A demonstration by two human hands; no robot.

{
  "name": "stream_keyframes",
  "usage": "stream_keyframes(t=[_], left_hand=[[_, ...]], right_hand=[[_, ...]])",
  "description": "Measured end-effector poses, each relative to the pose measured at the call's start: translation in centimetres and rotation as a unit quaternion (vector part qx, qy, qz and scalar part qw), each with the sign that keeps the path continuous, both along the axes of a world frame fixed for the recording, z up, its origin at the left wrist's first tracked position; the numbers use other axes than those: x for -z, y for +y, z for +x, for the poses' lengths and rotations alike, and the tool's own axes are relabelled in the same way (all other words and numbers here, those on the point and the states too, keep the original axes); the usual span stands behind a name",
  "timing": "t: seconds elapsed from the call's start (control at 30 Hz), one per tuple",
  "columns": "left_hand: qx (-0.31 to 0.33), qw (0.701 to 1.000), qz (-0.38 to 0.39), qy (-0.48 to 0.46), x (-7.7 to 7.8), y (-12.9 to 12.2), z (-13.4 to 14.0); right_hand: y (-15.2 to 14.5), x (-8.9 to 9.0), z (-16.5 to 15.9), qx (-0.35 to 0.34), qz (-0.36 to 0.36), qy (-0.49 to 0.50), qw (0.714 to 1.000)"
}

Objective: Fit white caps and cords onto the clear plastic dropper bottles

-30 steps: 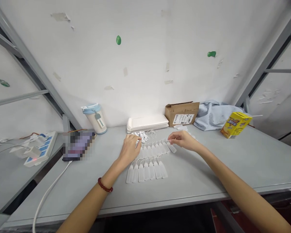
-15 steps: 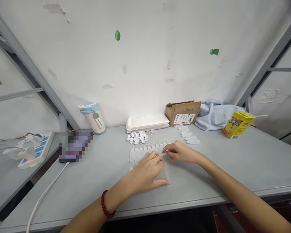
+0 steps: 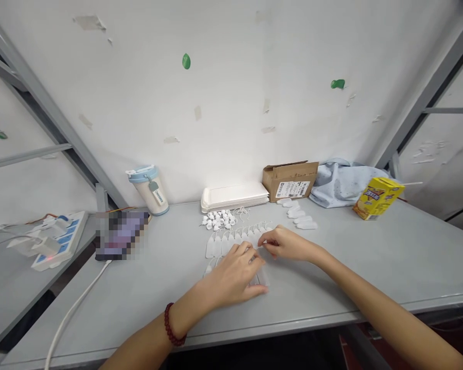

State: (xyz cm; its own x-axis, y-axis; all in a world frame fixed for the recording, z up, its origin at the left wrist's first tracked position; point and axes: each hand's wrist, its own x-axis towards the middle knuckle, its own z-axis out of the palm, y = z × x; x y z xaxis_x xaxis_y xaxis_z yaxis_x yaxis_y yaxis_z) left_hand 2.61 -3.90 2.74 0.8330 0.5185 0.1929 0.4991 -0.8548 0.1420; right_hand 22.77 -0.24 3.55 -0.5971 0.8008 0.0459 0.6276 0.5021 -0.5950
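Small translucent tag-shaped pieces with thin strings (image 3: 215,247) lie side by side in a row on the grey table. A second row (image 3: 263,277) lies closer to me, mostly covered by my left hand. My left hand (image 3: 235,275) rests over that row, fingers bent and thumb stretched apart from them. Just beyond it, my right hand (image 3: 283,243) is closed in a pinch at the right end of the far row. What sits between its fingertips is too small to make out. Behind the rows is a pile of small white caps (image 3: 220,219), beside a loose tangle of string (image 3: 242,211).
More translucent pieces (image 3: 305,224) lie to the right. Along the wall stand a tumbler (image 3: 152,192), stacked white trays (image 3: 237,195), a cardboard box (image 3: 291,181) and a blue cloth (image 3: 341,185). A yellow drink carton (image 3: 378,199), phone (image 3: 121,234) and power strip (image 3: 59,241) flank them.
The view has shifted slightly. Both hands keep nearly the same places over the rows, with only a small movement of the fingers.
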Motion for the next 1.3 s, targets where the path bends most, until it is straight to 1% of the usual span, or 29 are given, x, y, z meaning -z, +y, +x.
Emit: stream_keyframes(t=[0.2, 0.33, 0.5, 0.63, 0.83, 0.97, 1.1, 1.17, 1.2, 1.3], left_hand=[[0.002, 1.000, -0.010, 0.006, -0.1, -0.1, 0.0], [0.000, 1.000, -0.017, 0.005, -0.1, -0.1, -0.1], [0.005, 0.999, -0.033, -0.005, -0.1, -0.1, -0.2], [0.007, 0.999, -0.034, -0.005, -0.1, -0.2, -0.1], [0.006, 1.000, -0.030, -0.008, -0.1, -0.1, -0.1], [0.008, 0.999, -0.033, -0.011, -0.3, -0.2, -0.1], [0.017, 0.996, -0.068, -0.046, -0.9, 0.1, -0.4], [-0.008, 0.993, -0.084, -0.084, -1.2, 1.1, -0.8], [-0.034, 0.990, -0.082, -0.106, -1.2, 1.7, -1.2], [-0.144, 0.976, -0.033, -0.158, -0.6, 4.3, -2.8]], right_hand=[[0.1, 0.1, 0.1, -0.013, -0.015, -0.012, 1.000], [0.2, 0.3, 0.3, -0.006, -0.001, 0.004, 1.000], [0.2, 0.0, 0.5, 0.011, 0.014, 0.012, 1.000], [0.2, 0.0, 0.5, -0.001, 0.013, 0.011, 1.000], [0.3, 0.6, 0.3, -0.021, 0.006, 0.013, 1.000], [0.4, 0.4, 0.4, -0.004, 0.015, 0.018, 1.000], [0.4, -0.2, 0.7, 0.040, 0.015, 0.031, 0.999], [0.5, -0.5, 1.0, 0.064, 0.015, 0.041, 0.997], [0.6, -0.6, 1.1, 0.077, 0.015, 0.046, 0.996], [1.2, -0.8, 1.8, 0.124, 0.032, 0.056, 0.990]])
